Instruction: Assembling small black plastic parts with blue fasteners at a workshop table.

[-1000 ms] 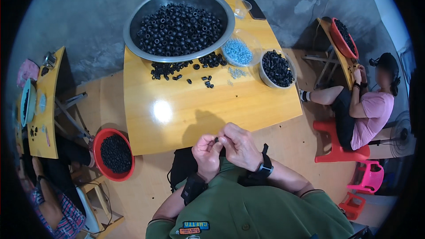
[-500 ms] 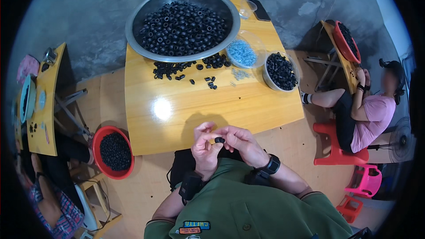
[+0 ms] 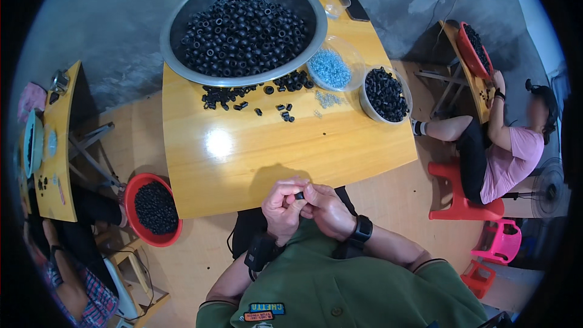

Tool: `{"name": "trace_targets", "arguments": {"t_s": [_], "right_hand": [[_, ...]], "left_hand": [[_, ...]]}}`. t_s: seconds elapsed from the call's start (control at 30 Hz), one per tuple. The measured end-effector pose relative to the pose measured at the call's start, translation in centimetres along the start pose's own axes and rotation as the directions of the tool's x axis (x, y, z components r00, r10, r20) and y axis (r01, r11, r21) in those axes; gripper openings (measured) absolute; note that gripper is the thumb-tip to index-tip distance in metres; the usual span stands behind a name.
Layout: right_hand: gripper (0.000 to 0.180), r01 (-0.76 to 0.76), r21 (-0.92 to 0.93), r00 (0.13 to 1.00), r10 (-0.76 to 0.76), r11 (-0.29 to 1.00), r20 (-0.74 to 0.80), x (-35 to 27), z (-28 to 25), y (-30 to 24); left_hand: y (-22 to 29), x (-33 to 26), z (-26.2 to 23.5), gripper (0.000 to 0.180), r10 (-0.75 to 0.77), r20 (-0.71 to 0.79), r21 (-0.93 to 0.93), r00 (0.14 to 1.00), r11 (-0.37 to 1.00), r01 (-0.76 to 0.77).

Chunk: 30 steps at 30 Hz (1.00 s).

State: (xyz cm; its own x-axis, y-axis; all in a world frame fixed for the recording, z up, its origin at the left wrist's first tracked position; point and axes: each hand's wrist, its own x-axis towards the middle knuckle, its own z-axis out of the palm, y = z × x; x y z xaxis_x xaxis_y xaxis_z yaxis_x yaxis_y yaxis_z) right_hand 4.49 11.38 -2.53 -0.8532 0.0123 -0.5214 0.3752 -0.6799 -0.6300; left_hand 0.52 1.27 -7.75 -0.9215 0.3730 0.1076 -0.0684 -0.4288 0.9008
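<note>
Showing between pinching fingertips (image 3: 302, 189), small black ring (image 3: 299, 195).

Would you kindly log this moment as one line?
left hand: pinching black ring | right hand: on same ring | site: near table edge

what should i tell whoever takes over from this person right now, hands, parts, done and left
Left hand and right hand: pressed together at the near edge of the yellow table, both pinching one small black ring part.
Parts: big metal basin heaped with black rings at the far side, loose rings spilled in front of it, clear bowl of small blue pieces, smaller bowl of black rings to the right, red basin of black parts low on the left.
Done: cannot tell which bowl holds finished parts.
Left: the basin is still heaped, so plenty remains.
</note>
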Motion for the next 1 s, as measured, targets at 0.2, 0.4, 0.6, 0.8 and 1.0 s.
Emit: {"name": "trace_targets", "arguments": {"t_s": [0.2, 0.4, 0.6, 0.8, 1.0], "right_hand": [[0.032, -0.035, 0.039, 0.993, 0.04, 0.999, -0.114, 0.9, 0.3, 0.1], [0.031, -0.082, -0.015, 0.993, 0.081, 0.997, -0.082, 1.8, 0.4, -0.9], [0.037, -0.113, 0.072, 0.994, 0.114, 0.991, 0.0, 1.8, -0.4, -1.1], [0.043, -0.04, 0.007, 0.994, 0.039, 0.999, 0.104, 0.4, -0.8, -0.7], [0.03, 0.088, -0.102, 0.994, -0.082, 0.991, 0.066, -0.8, 1.1, 0.4]], "left_hand": [[-0.4, 0.2, -0.4, 0.018, 0.011, -0.024, 0.188, 1.0, 0.982, -0.006], [-0.7, 0.7, -0.2, 0.014, -0.022, -0.084, 0.12, 0.996, 0.992, 0.032], [-0.8, 0.6, -0.9, 0.017, -0.174, -0.037, -0.218, 0.984, 0.963, 0.162], [-0.2, -0.1, -1.2, 0.015, -0.264, 0.061, -0.281, 0.963, 0.921, 0.27], [1.1, -1.0, -0.9, 0.019, -0.055, 0.056, -0.106, 0.997, 0.993, 0.061]]}}
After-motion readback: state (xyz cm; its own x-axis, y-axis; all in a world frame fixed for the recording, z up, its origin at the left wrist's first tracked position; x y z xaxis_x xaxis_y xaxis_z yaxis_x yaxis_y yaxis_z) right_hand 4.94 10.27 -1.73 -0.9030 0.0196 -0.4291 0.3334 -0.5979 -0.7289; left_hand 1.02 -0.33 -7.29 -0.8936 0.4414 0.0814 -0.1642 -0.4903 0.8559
